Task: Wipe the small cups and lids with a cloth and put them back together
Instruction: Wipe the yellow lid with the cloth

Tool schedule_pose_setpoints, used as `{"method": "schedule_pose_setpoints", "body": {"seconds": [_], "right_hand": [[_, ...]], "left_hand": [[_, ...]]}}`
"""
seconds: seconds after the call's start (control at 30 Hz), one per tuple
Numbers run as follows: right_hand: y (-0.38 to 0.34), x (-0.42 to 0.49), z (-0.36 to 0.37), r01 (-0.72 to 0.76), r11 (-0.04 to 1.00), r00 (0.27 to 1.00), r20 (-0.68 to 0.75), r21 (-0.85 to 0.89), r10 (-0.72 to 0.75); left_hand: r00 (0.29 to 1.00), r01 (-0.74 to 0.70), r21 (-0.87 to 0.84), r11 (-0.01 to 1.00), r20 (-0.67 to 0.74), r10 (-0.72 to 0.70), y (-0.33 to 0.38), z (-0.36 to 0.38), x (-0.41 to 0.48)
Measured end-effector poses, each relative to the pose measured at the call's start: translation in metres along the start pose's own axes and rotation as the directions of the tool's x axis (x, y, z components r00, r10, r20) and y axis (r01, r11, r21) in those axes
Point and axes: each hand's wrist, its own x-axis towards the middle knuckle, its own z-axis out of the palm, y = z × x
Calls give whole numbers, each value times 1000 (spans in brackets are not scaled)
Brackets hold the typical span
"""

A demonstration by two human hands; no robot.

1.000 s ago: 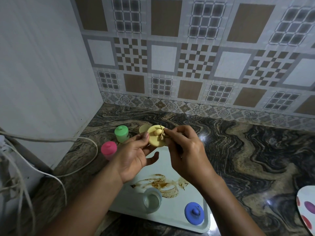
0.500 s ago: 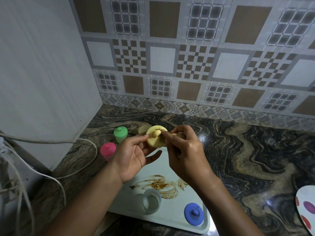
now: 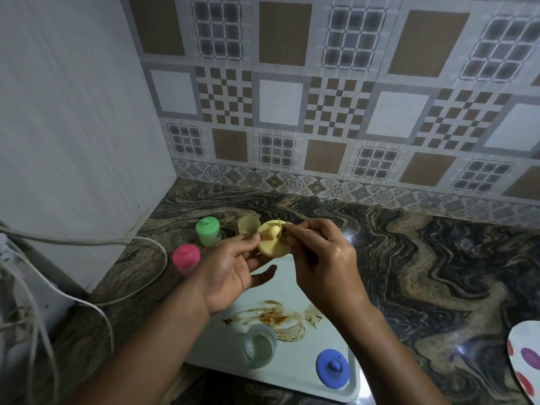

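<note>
Holding a yellow knobbed lid (image 3: 273, 244) at frame centre, left hand (image 3: 230, 270) fingers curled round its edge, right hand (image 3: 324, 258) pinching a thin stick (image 3: 280, 228) against it, stained tray (image 3: 298, 372) below.

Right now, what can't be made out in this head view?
All in the head view:
The thin item the right hand pinches against the yellow lid: too small to identify.
The yellow cup: partly hidden behind the lid and the left hand.
The spotted plate: cut off by the right edge.
</note>
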Motion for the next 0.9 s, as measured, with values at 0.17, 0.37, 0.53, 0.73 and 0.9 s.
{"method": "schedule_pose_setpoints", "body": {"seconds": [0.17, 0.37, 0.53, 0.73, 0.9], "right_hand": [[-7, 2, -2, 23, 1000, 1000, 9, -12, -23], [-8, -11, 2, 31, 999, 999, 43, 33, -33], [-3, -8, 0, 29, 999, 999, 32, 21, -30], [-2, 5, -2, 21, 999, 999, -36, 27, -20], [-11, -3, 0, 62, 997, 998, 29, 38, -63]], "left_hand": [[999, -6, -117, 993, 37, 11, -2, 4, 0], [1000, -2, -120, 993, 28, 6, -4, 4, 0], [1000, 24, 47, 999, -2, -24, 5, 2, 1], [999, -1, -21, 1000, 37, 2, 0, 2, -1], [999, -38, -128, 991, 16, 40, -1, 6, 0]]}}
